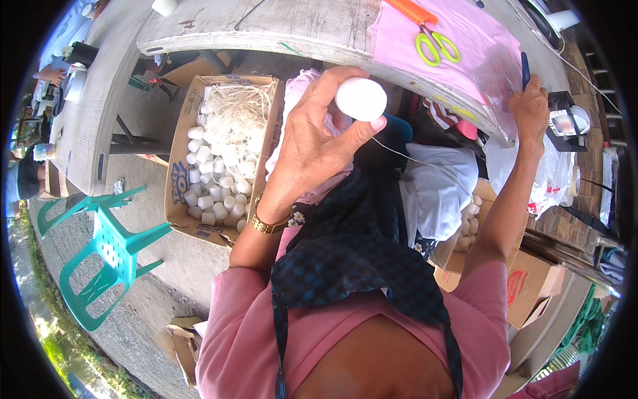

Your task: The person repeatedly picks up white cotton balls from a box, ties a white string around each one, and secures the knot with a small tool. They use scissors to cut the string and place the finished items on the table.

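Between the thumb and fingers of my left hand (324, 129) is a white rounded piece (361, 99), held up above my lap; its material is not plain. A thin white cord (416, 158) trails from near my thumb towards a white cloth. My right hand (531, 107) is at the right end of the table, closed around a dark blue handle (525, 70) whose working end I cannot make out. Clear plastic (498, 80) lies beside that hand, over a pink cloth (448, 50). Green-handled scissors (437, 46) with an orange cover rest on the cloth.
A cardboard box (174, 174) at left holds many white cylindrical pieces and loose string. Further left stands a green plastic chair (117, 244). Another box (523, 284) is at right, near a white plastic bag (546, 174). The worn table edge (309, 47) runs ahead of me.
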`<state>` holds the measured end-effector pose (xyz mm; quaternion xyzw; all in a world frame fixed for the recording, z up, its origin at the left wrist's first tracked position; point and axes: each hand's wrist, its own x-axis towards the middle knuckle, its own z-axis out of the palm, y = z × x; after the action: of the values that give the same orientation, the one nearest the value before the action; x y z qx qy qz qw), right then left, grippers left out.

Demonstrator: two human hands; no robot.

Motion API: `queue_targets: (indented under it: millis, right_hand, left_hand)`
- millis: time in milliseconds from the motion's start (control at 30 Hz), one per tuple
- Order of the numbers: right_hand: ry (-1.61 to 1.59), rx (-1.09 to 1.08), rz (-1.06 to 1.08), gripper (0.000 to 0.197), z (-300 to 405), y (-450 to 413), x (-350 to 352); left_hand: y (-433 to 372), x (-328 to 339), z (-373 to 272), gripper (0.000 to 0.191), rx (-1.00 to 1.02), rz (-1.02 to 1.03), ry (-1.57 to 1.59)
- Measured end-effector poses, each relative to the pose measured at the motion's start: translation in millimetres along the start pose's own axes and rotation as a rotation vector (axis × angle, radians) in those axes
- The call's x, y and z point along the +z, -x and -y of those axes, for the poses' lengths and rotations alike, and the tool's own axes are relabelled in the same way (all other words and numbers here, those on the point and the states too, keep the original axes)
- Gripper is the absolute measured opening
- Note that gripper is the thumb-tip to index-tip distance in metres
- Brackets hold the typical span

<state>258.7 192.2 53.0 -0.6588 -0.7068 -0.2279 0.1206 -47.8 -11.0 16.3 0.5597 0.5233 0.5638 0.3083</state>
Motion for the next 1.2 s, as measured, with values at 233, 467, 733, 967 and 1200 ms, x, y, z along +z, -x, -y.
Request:
queue_targets:
  millis: [233,467,733,967,1200]
  right_hand:
    - [-0.641,0.135,-0.020,0.032,11,22,-57]
    - [-1.438,0.051,0.211,0.021,53,71,-104]
    - [-1.520,0.090,0.481,0.017,98,112,-132]
    - [-1.379,-0.152,0.525,0.017,118,135,-117]
    - [-1.393,0.029,0.365,0.017,117,131,-122]
  left_hand:
    - [-4,4,1,0.043,0.135,-0.129,-0.107]
    - [-7,22,-3,0.031,-0.102,-0.174,-0.011]
    - [-10,34,22,0.027,0.265,-0.403,-0.281]
    - [-13,39,22,0.031,0.408,-0.463,-0.297]
    - [-14,38,24,0.031,0.383,-0.461,-0.277]
